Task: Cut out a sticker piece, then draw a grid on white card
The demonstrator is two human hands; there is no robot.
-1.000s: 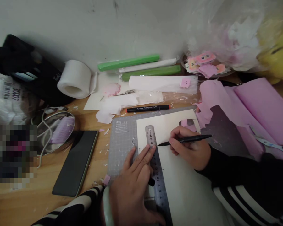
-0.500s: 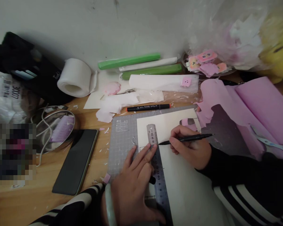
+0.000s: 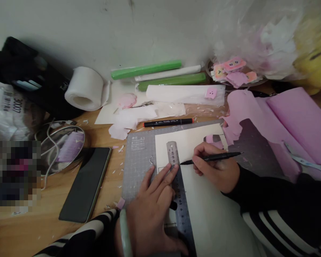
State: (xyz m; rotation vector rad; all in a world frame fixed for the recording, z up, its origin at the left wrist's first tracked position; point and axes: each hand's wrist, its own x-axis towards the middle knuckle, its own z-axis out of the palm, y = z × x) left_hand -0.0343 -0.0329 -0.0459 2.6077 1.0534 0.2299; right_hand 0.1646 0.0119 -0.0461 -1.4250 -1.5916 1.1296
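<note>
My left hand [image 3: 152,207] presses down on a metal ruler [image 3: 186,221] with its fingers spread, and a small black cap-like piece [image 3: 173,205] shows beside it. The ruler lies lengthwise on a cream sheet of paper [image 3: 205,214], which bears short black lines and a cut-out at its upper right. In my right hand [image 3: 216,167] is a black pen [image 3: 216,157], its tip at the ruler's right edge near the 18 mark. Beneath the paper is a grey cutting mat [image 3: 137,160].
A phone [image 3: 86,184] and a metal bowl [image 3: 81,142] are at left. Behind the mat lie a black marker [image 3: 168,122], white scraps and green rolls [image 3: 147,69]. Pink paper [image 3: 302,121] and scissors [image 3: 305,161] are at right; a tissue roll [image 3: 84,87] stands back left.
</note>
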